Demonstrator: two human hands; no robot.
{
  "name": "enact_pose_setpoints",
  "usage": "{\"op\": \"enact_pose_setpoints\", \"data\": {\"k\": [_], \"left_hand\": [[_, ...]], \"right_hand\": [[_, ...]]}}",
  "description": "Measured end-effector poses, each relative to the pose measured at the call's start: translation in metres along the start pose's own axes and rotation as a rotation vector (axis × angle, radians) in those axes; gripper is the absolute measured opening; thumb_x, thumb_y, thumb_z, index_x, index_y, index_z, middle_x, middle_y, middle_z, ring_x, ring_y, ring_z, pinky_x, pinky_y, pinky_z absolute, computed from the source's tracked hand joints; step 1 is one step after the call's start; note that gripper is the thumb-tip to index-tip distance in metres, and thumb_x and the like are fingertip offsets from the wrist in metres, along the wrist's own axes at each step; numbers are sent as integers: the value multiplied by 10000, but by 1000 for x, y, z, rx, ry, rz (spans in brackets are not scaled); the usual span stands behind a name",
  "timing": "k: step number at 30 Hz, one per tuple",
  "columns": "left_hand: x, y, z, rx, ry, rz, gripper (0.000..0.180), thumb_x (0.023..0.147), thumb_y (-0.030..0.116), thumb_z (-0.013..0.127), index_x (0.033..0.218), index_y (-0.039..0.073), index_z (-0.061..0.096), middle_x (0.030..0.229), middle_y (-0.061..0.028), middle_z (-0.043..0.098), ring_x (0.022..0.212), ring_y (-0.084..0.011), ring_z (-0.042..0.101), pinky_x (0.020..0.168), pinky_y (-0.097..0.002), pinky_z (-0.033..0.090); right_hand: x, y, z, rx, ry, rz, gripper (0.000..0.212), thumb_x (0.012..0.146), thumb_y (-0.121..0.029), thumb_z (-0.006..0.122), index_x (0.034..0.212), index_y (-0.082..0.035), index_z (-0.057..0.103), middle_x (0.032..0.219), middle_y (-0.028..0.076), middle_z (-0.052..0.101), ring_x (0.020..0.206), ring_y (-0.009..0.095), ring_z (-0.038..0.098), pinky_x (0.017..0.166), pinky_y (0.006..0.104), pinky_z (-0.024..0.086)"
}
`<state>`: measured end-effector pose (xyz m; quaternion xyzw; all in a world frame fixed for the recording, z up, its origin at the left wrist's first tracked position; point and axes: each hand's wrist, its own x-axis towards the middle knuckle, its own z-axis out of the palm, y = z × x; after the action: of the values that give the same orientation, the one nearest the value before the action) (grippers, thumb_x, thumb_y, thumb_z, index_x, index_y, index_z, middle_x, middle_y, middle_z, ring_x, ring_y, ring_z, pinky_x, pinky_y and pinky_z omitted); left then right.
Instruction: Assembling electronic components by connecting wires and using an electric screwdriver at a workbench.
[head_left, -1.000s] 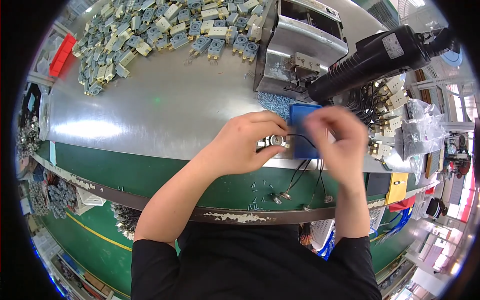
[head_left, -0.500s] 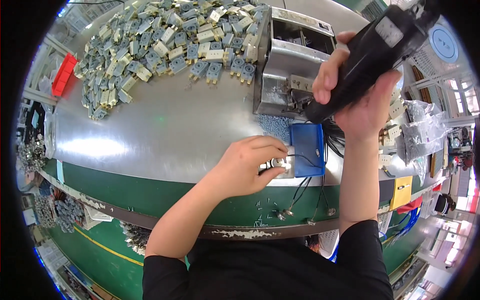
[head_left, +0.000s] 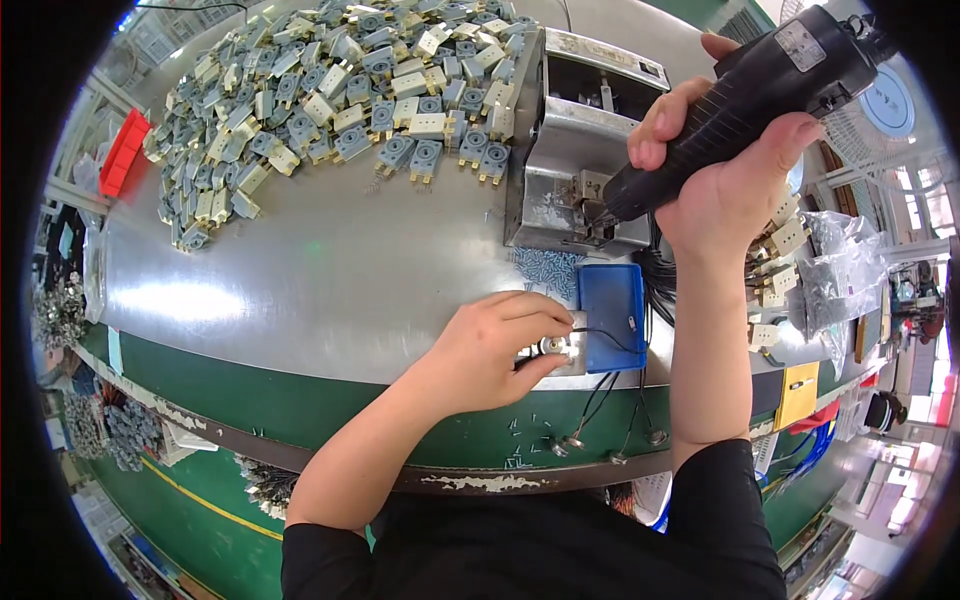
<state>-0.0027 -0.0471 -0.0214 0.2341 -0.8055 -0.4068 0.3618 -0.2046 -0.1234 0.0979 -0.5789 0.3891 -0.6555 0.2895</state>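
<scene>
My right hand (head_left: pixel 725 190) is wrapped round a black electric screwdriver (head_left: pixel 750 110). The driver's tip points down and left, over the front of a metal screw feeder (head_left: pixel 580 150). On the table, my left hand (head_left: pixel 500 350) closes its thumb and fingers round a small part with a round metal fitting (head_left: pixel 552 345) and a black wire. Fingers cover much of that part. Just right of it lies a blue tray (head_left: pixel 612 300), and loose small screws (head_left: pixel 545 268) are scattered between tray and feeder.
A big heap of grey and cream socket-like parts (head_left: pixel 350 90) covers the far left of the table. Black cables with metal ends (head_left: pixel 572 440) hang over the green front strip. Plastic bags (head_left: pixel 840 260) and a yellow pad (head_left: pixel 800 390) are at right; a red bin (head_left: pixel 124 152) stands far left.
My right hand has tilted the screwdriver flatter, and its tip has moved slightly left and up to the feeder's front. My left hand still holds the part in about the same place.
</scene>
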Motion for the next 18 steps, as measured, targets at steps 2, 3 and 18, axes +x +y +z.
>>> {"op": "enact_pose_setpoints", "data": {"k": [2, 3, 18], "left_hand": [[1, -1, 1, -14, -2, -1, 261, 802, 94, 854, 1020, 39, 723, 1129, -79, 747, 1016, -293, 725, 874, -401, 585], [1, -1, 1, -14, -1, -3, 261, 802, 94, 854, 1020, 39, 723, 1129, -79, 747, 1016, -293, 725, 874, -401, 585], [0, 1, 0, -7, -10, -6, 269, 801, 91, 851, 1029, 37, 721, 1132, -80, 744, 1013, -291, 726, 881, -403, 581]], "right_hand": [[1, 0, -1, -10, -2, -1, 1045, 891, -903, 369, 1426, -11, 466, 732, 88, 569, 569, 210, 549, 568, 364, 481], [0, 1, -2, -15, -4, -1, 1038, 898, -897, 369, 1425, -8, 468, 729, 88, 571, 568, 208, 552, 565, 362, 481], [-5, -1, 0, 7, -30, 19, 1025, 892, -900, 389, 1402, -17, 485, 728, 91, 571, 563, 204, 558, 562, 360, 487]]}}
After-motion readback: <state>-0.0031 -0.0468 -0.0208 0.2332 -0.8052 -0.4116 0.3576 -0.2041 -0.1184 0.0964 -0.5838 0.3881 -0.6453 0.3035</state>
